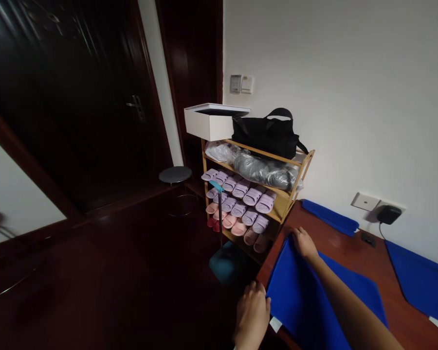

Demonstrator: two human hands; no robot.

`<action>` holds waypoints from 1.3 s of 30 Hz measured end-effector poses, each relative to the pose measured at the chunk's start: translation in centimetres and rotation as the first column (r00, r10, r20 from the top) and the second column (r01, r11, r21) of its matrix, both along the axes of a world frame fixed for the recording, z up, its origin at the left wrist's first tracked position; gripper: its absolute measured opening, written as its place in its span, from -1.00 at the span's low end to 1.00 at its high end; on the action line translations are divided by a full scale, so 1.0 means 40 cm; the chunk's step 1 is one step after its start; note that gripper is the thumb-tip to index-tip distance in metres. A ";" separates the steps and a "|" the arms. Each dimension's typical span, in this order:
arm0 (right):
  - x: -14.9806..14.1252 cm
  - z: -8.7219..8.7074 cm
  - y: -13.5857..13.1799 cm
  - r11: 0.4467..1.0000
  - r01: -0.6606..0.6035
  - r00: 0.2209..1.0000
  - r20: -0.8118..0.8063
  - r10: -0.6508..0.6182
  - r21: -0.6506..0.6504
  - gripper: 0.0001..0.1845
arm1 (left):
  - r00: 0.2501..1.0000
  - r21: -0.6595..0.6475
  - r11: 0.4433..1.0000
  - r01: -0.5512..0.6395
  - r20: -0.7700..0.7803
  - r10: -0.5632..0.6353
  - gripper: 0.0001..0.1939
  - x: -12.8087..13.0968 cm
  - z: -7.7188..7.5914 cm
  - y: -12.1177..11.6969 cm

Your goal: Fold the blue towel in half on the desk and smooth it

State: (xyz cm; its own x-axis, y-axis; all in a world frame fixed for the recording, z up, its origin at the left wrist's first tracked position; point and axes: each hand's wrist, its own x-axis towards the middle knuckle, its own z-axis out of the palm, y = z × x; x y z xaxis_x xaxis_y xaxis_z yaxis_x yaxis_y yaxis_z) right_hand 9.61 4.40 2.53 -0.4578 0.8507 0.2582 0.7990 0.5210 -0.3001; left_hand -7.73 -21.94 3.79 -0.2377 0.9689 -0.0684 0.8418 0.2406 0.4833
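A bright blue cloth (pixel 295 287) with a small white tag (pixel 275 324) lies partly spread over the reddish-brown table (pixel 350 250). My left hand (pixel 253 311) grips its near left corner, just off the table's edge, with the fingers curled around the fabric. At the far left corner, my right hand (pixel 305 244) pinches the same edge, and my right forearm crosses over the cloth. The edge between both hands is drawn fairly straight. The cloth's near part runs out of view at the bottom.
A folded blue cloth (pixel 330 217) and another blue cloth (pixel 419 277) lie along the wall, near a plugged-in black adapter (pixel 389 214). Beyond the table stand a slipper rack (pixel 284 206) bearing a black bag (pixel 268 135) and white box (pixel 209 125), a dustpan (pixel 224 262) and a stool (pixel 175 174).
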 end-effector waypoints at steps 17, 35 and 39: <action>0.409 0.493 -0.429 0.950 -0.146 0.930 -0.288 0.227 0.276 -0.70 | 0.978 0.376 0.912 0.161 0.064 -0.200 -0.78 0.020 0.189 0.004; 0.749 0.725 -0.945 0.703 0.222 0.934 -0.353 0.045 0.676 -0.69 | 0.756 0.658 0.381 0.650 -0.610 -0.237 -0.69 0.248 0.820 -0.183; 0.746 0.667 -1.017 0.654 0.269 0.933 -0.361 0.006 0.707 -0.65 | 0.825 0.739 0.374 0.560 -0.459 -0.329 -0.69 0.285 0.768 -0.201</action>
State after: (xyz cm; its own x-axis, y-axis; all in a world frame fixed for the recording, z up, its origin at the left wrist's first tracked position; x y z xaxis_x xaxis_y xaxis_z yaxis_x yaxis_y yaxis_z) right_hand 39.44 -36.28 29.23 -0.1361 0.3582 0.9237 0.8132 0.5729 -0.1023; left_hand 3.68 -29.97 34.49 0.3517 0.5002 0.7912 0.7950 -0.6059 0.0297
